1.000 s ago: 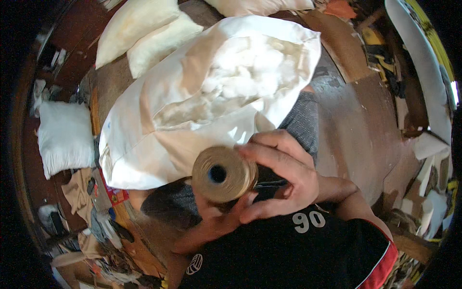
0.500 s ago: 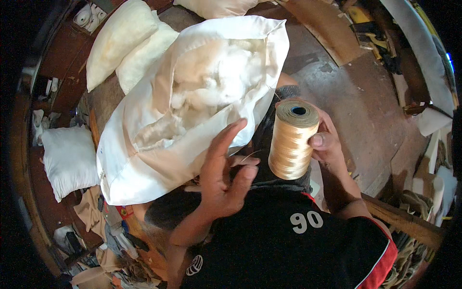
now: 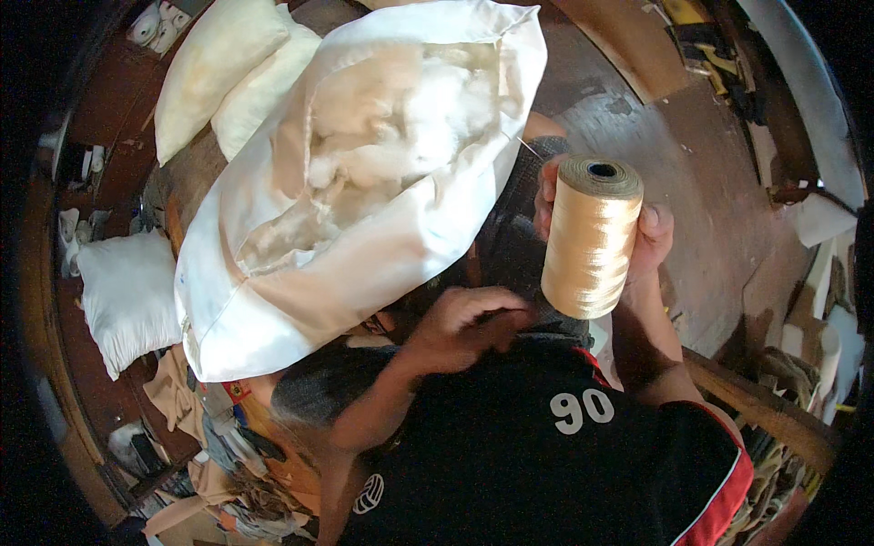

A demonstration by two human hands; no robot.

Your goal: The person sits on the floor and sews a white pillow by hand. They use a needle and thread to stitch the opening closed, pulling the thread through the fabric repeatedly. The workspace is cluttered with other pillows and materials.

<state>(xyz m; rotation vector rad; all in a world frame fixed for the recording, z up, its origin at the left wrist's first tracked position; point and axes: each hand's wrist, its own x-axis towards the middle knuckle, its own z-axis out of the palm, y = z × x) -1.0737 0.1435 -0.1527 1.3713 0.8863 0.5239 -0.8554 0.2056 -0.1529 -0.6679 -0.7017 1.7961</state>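
My right hand (image 3: 653, 238) grips a large spool of shiny cream-gold thread (image 3: 592, 246), held upright to the right of my lap. A thin needle-like sliver (image 3: 529, 147) juts out by its fingertips, towards the cushion. My left hand (image 3: 469, 323) hovers low before my black shirt, its fingers curled together and blurred; what they pinch, if anything, cannot be made out. Across my lap lies a big white cushion cover (image 3: 300, 318), its long side gaping. White fluffy stuffing (image 3: 401, 127) fills it and shows through the gap.
Two cream pillows (image 3: 214, 77) lean together behind the cushion on the left. A smaller white pillow (image 3: 130, 296) lies at far left. Fabric scraps (image 3: 228, 487) are heaped at lower left. A wooden beam (image 3: 756, 409) crosses at right, and tools (image 3: 715, 64) lie at upper right.
The spool has moved right and slightly up in my right hand. My left hand has dropped away from the cushion's edge, its spread fingers now curled in. The cushion sits a little higher in view.
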